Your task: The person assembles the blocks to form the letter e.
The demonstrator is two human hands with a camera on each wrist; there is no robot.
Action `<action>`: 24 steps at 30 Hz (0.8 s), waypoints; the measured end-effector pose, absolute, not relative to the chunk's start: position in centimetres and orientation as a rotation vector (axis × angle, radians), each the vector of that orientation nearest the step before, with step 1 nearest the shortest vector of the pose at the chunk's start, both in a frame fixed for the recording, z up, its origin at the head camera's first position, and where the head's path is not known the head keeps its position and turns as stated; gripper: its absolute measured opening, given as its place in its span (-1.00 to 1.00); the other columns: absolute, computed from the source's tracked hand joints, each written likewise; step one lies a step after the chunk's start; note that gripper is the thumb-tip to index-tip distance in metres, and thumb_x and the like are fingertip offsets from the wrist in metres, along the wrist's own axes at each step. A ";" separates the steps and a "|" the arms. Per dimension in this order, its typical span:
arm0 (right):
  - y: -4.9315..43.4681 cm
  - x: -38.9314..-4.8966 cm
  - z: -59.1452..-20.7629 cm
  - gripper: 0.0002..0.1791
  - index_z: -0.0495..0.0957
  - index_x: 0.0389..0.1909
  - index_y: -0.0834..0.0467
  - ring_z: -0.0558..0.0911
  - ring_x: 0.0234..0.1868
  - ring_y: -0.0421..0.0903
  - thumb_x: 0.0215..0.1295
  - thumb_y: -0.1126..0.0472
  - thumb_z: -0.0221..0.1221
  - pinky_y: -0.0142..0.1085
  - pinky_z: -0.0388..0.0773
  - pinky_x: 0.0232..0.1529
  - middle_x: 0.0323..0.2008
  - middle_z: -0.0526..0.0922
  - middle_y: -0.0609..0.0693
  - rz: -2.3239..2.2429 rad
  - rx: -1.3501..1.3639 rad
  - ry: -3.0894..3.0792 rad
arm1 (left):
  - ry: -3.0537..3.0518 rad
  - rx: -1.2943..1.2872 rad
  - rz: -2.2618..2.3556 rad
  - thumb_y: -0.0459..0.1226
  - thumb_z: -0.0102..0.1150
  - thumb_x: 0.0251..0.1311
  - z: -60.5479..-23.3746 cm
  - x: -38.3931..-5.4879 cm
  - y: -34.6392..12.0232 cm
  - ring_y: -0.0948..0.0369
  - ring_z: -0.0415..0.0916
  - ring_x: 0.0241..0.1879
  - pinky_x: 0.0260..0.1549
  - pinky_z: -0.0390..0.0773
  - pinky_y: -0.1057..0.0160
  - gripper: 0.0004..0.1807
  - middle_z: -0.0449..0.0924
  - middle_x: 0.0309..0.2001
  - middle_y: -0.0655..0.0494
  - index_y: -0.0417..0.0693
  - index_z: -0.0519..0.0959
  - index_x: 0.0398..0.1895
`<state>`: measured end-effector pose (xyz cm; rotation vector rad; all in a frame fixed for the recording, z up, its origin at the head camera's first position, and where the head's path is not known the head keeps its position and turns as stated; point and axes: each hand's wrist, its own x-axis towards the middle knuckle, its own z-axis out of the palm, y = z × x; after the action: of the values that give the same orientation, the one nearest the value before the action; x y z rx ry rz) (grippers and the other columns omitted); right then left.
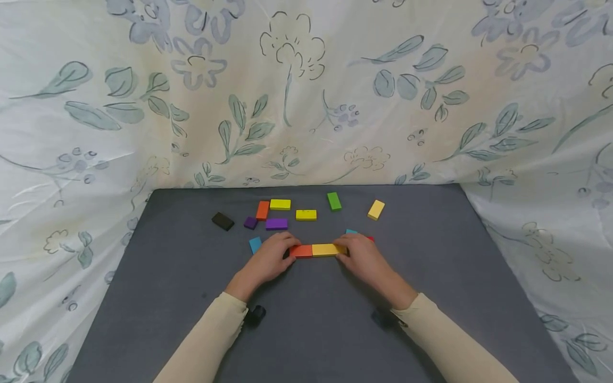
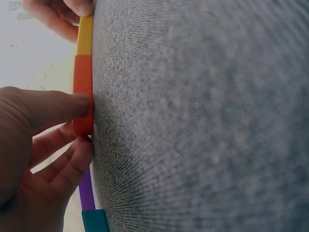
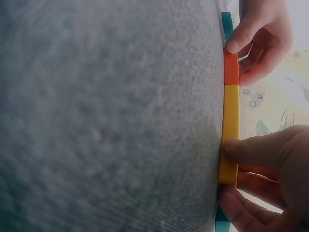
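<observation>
An orange block [image 1: 301,251] and a yellow-orange block [image 1: 324,250] lie end to end in a straight row on the dark table, their short ends meeting. My left hand [image 1: 271,257] pinches the orange block near its outer end. In the left wrist view the thumb [image 2: 72,102] is on its near side, with fingers behind. The yellow-orange block [image 3: 231,130] is pinched the same way by my right hand [image 1: 366,259], whose fingers partly cover its right end. Close beside the left hand is a blue block [image 1: 255,244]. A teal block [image 1: 351,231] and a red block [image 1: 371,238] are mostly hidden behind the right hand.
Farther back on the table [image 1: 316,330] lie a black block [image 1: 223,221], purple blocks [image 1: 276,224], a red-orange block [image 1: 262,210], yellow blocks [image 1: 306,215], a green block [image 1: 334,201] and a pale yellow block [image 1: 375,209]. A floral cloth [image 1: 306,138] hangs along the back and sides.
</observation>
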<state>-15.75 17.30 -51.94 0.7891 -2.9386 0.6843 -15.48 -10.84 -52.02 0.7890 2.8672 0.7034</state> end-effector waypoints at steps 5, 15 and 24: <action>17.2 -15.8 -52.0 -0.61 0.80 0.10 0.23 0.71 0.09 0.07 0.25 0.33 0.56 -0.03 0.67 0.15 0.00 0.79 0.07 0.691 0.798 -2.922 | 2.869 0.785 0.705 -0.30 0.47 0.41 -52.0 -15.6 -10.9 0.06 0.58 0.12 0.27 0.57 0.02 -0.64 0.65 0.11 0.04 -0.11 0.73 0.22; 17.3 -15.7 -52.1 -0.60 0.78 0.13 0.25 0.70 0.15 0.10 0.28 0.31 0.54 0.01 0.65 0.19 0.05 0.77 0.10 0.699 0.787 -2.940 | 2.869 0.810 0.720 -0.33 0.47 0.39 -52.2 -15.7 -11.0 0.03 0.59 0.15 0.26 0.57 0.00 -0.63 0.66 0.12 0.01 -0.14 0.72 0.22; 17.2 -15.6 -52.3 -0.60 0.78 0.13 0.25 0.69 0.16 0.12 0.28 0.32 0.54 0.03 0.64 0.21 0.06 0.77 0.11 0.695 0.776 -2.933 | 2.866 0.804 0.720 -0.32 0.46 0.40 -52.4 -15.7 -11.0 0.02 0.58 0.16 0.26 0.57 -0.01 -0.63 0.65 0.14 -0.01 -0.15 0.72 0.23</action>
<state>-15.63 17.21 -52.32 0.7759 -2.9327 0.6947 -15.71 -10.96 -52.41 0.8035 2.8662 0.7204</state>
